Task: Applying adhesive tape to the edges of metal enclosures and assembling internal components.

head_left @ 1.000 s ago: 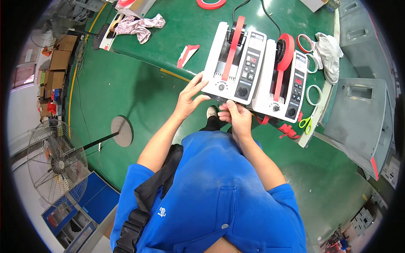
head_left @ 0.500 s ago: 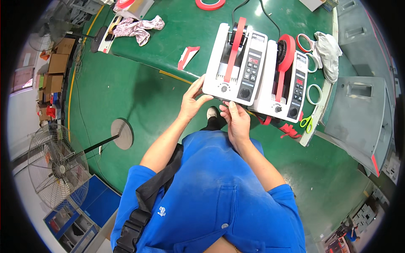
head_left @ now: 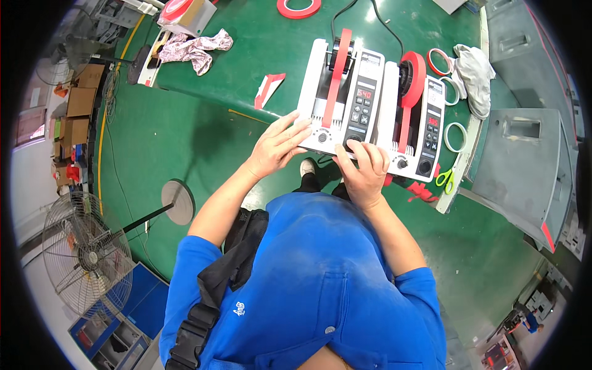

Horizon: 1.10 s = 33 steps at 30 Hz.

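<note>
Here the person's left hand [head_left: 275, 148] lies flat and open on the front left corner of a white automatic tape dispenser with a dark keypad panel [head_left: 339, 98], fingers spread and stretched toward a small round knob on the machine's front edge; its grip is wide open and has hold of nothing. The right hand [head_left: 365, 172] rests at the same front edge, just right of the left one, fingers curled down over the black round dial below the keypad; whether the fingertips pinch the dial or only touch it cannot be told.

The dispenser stands on the green counter [head_left: 246, 61], near its near edge, with a strip of red tape [head_left: 338, 71] running down its feed slot. Touching it on the right stands a second white dispenser carrying a red tape roll [head_left: 412, 74] upright on its spindle. Just right of that lie pale tape rings [head_left: 455, 137], a crumpled grey-white cloth [head_left: 476, 71] and green-handled scissors [head_left: 445, 179] at the counter's corner. Further back on the counter lies a flat red tape roll [head_left: 298, 7], and to the left a folded red-and-white scrap [head_left: 269, 88] and a pink patterned rag [head_left: 196, 48]. A standing fan [head_left: 86, 256] is on the floor, well apart to the left.
</note>
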Each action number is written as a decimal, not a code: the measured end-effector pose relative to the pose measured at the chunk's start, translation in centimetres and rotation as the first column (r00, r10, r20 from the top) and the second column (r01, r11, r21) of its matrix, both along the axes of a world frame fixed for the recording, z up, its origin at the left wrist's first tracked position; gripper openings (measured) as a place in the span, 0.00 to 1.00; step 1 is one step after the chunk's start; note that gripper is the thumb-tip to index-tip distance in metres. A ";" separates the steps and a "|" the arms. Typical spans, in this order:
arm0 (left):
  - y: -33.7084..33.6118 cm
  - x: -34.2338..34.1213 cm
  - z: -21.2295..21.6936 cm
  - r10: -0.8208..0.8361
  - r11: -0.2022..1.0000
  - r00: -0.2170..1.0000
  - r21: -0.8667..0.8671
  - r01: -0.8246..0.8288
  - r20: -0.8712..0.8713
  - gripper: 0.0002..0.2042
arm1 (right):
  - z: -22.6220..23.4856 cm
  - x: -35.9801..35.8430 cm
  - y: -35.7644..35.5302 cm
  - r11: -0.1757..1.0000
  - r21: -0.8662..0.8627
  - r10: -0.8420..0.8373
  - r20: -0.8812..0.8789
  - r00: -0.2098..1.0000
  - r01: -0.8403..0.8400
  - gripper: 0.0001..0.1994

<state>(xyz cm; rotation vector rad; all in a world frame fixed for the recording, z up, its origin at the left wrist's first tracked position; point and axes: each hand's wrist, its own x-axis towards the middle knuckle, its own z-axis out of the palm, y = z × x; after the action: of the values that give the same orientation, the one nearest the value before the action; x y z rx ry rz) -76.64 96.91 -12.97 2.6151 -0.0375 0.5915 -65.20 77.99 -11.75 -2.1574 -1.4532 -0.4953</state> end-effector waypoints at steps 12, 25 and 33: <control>0.5 0.1 0.1 -0.055 0.996 0.998 -0.066 0.053 -0.016 0.21 | -0.7 0.4 0.6 0.993 0.073 0.082 0.120 0.989 -0.091 0.09; -5.2 -3.1 -1.3 0.493 0.676 0.867 -0.593 -0.438 -0.078 0.10 | 0.5 -1.8 -2.3 0.990 0.111 0.098 -0.069 0.993 -0.090 0.13; -8.6 -0.7 -1.8 0.229 -0.484 0.828 -0.798 -0.360 -0.512 0.09 | 0.8 -2.2 -6.4 0.984 0.142 0.132 -0.211 0.968 -0.104 0.15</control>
<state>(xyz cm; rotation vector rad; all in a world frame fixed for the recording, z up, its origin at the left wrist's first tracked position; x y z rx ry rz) -77.29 88.27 -14.80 0.6565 0.9618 0.3142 -67.42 71.61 -10.92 -1.9422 -1.3775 -0.2892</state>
